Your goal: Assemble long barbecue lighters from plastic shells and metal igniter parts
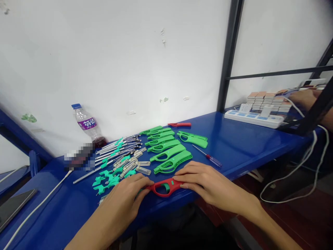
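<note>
A red plastic handle shell (163, 187) lies at the front edge of the blue table (234, 146), with a green piece showing inside it. My left hand (125, 199) pinches its left end with closed fingers. My right hand (205, 182) presses down on its right end, fingers together. Just behind lie several green handle shells (169, 152) in a row. Left of them are small green trigger pieces (106, 180), clear tubes (142, 166) and metal rods with green fittings (114, 149).
A small screwdriver with a red handle (209, 157) lies right of the green shells, another red shell (179, 124) near the wall. A drink bottle (87, 125) stands at the back left. A white power strip (253, 118) and stacked boxes (267, 100) sit far right, by another person's hand (305, 97). A phone (14, 206) and white cable (44, 201) lie left.
</note>
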{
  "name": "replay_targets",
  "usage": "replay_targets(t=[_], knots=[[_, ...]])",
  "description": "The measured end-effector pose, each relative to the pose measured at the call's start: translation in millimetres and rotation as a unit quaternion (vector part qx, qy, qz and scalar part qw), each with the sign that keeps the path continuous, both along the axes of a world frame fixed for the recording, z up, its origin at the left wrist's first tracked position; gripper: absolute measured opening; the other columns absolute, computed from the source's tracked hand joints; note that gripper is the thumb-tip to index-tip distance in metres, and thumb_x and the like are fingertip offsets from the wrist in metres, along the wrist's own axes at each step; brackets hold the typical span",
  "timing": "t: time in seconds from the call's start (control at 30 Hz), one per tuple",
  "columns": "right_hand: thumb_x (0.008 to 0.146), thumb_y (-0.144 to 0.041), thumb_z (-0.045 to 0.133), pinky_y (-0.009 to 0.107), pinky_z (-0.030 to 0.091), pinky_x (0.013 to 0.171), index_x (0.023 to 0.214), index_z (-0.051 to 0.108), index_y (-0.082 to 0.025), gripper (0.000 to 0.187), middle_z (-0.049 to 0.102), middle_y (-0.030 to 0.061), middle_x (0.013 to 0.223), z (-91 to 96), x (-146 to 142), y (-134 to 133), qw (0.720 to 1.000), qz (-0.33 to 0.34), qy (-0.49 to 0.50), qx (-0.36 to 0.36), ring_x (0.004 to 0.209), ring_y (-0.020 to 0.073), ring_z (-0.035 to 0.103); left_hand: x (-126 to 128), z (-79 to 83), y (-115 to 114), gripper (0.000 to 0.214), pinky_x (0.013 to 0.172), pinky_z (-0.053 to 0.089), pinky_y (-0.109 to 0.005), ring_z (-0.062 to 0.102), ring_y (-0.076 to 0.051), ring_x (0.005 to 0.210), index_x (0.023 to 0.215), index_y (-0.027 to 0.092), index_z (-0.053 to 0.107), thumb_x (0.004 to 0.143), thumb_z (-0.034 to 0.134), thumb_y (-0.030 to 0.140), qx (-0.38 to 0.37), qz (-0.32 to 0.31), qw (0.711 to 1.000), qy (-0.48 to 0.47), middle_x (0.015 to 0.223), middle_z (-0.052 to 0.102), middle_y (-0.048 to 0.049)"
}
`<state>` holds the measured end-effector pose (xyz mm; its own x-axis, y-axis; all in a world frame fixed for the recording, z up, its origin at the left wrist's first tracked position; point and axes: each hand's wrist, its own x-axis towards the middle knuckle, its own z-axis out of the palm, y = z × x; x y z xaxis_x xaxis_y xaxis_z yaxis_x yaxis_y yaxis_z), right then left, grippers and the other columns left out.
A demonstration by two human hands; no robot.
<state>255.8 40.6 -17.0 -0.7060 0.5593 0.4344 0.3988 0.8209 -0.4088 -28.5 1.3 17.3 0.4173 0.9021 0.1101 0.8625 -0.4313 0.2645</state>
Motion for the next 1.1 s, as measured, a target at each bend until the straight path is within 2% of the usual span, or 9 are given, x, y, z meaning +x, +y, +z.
replay_targets(t=[0.2,0.67,0.8,1.1], knots=[[0.110,-0.029,0.051,0.038,0.054,0.101,0.132,0.073,-0.025,0.031,0.076,0.0058,0.127,0.5,0.2,1.4,1.000,0.002,0.009,0.019,0.114,0.0223,0.068,-2.4,-1.4,0.4,0.033,0.087,0.057,-0.034,0.074,-0.022,0.100,0.114,0.026,0.075,0.103,0.045,0.019,0.003,-0.005,1.000,-0.007,0.107,0.077,-0.0045],[0.110,-0.035,0.051,0.036,0.052,0.102,0.131,0.073,-0.027,0.031,0.075,0.0043,0.127,0.5,-0.6,0.8,1.000,0.004,0.008,-0.014,0.115,0.0218,0.067,-2.0,-0.9,-0.2,0.029,0.089,0.054,-0.035,0.072,-0.023,0.101,0.111,0.025,0.074,0.104,0.047,0.020,-0.029,0.005,1.000,-0.007,0.107,0.075,-0.0040],[0.109,-0.037,0.054,0.035,0.052,0.103,0.131,0.074,-0.027,0.031,0.075,0.0041,0.129,-0.9,-0.3,0.7,0.999,-0.001,0.015,-0.040,0.117,0.0220,0.067,0.0,-2.1,-1.3,0.029,0.086,0.053,-0.034,0.071,-0.023,0.098,0.107,0.025,0.074,0.104,0.045,0.020,-0.031,0.008,0.999,-0.005,0.104,0.074,-0.0043],[0.106,-0.036,0.061,0.032,0.050,0.103,0.126,0.076,-0.029,0.025,0.074,0.0030,0.125,-1.3,-3.1,1.8,0.988,-0.030,0.034,-0.149,0.118,0.0216,0.065,7.6,-14.2,1.6,0.034,0.079,0.049,-0.035,0.068,-0.023,0.089,0.094,0.022,0.073,0.102,0.041,0.016,-0.020,0.050,0.999,0.006,0.096,0.072,-0.0064]])
